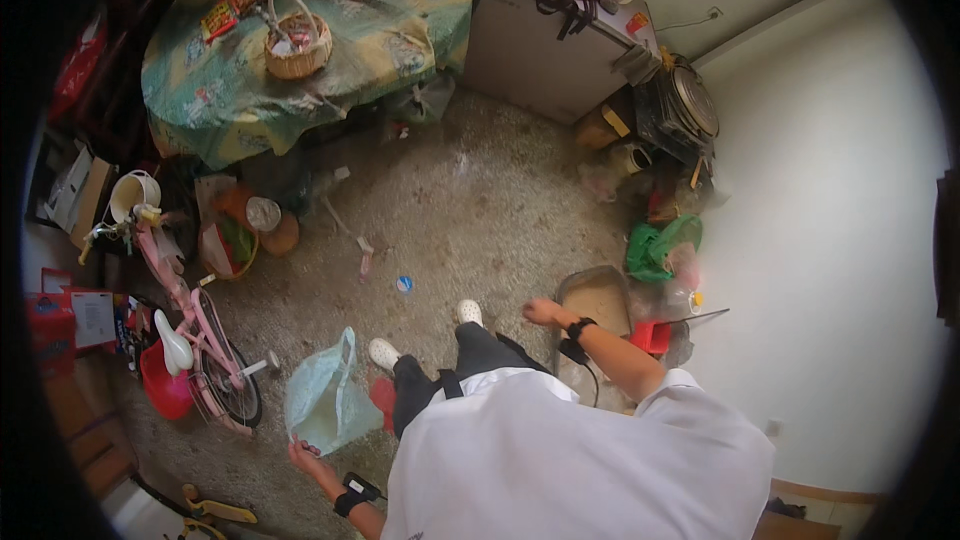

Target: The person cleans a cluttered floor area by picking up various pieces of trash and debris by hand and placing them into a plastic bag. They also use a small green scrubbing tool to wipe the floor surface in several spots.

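My left hand (pixel 306 456) grips the rim of a pale blue plastic bag (pixel 330 397), which hangs with its mouth gaping beside my left leg. My right hand (pixel 545 313) is held out on the other side, over the floor next to a shallow brown plastic bin (pixel 600 300). Its fingers look curled and blurred, and no object shows in them. On the floor ahead of my white clogs (pixel 469 313) lie a small blue-and-white round piece (pixel 404 284) and a pinkish wrapper-like strip (pixel 365 259).
A pink bicycle (pixel 199 322) stands at left. Ahead, a table with a patterned cloth (pixel 390 37) bears a wicker basket (pixel 300 52). A pale chest-like appliance (pixel 525 45) stands beyond. Along the right wall sit a green plastic bag (pixel 652 247) and a red container (pixel 651 337).
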Demonstrator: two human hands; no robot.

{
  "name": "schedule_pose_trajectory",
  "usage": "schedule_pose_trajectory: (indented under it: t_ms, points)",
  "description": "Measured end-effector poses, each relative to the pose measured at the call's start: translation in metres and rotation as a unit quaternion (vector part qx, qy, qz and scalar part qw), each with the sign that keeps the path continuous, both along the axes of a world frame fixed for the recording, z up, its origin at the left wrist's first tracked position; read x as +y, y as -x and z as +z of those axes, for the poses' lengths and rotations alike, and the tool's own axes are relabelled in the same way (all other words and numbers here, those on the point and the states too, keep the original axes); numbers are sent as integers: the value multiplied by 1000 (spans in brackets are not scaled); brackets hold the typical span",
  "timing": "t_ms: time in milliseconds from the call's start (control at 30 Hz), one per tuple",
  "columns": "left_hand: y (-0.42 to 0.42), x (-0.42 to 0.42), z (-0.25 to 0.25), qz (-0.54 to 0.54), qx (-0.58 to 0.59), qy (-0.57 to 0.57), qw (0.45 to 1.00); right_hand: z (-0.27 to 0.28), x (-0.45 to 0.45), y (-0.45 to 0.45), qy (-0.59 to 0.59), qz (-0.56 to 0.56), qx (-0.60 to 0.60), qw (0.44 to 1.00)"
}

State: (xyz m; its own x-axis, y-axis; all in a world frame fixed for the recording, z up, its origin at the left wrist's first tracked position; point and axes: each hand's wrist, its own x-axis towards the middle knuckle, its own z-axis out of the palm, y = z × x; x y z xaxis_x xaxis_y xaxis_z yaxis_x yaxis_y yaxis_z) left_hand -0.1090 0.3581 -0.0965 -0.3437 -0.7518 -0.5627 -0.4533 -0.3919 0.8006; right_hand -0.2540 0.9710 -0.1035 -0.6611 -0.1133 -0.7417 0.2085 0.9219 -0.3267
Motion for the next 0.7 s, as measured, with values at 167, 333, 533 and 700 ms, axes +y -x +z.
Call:
schedule_pose_trajectory:
  t_ms: [167, 333, 533, 700]
  points:
    - [-17, -62, -31, -34, 22, 36, 999, 53, -154, 61, 167, 15, 113, 979]
    - [9, -74, -37, -55, -24, 59, 996, 68, -192, 75, 185, 78, 90, 975]
    - [-1, -116, -148, -49, -111, 67, 990, -2, -120, 67, 85, 123, -56, 987]
    - [19, -104, -245, -226, -181, 111, 951, -146, -14, 48, -65, 186, -145, 970]
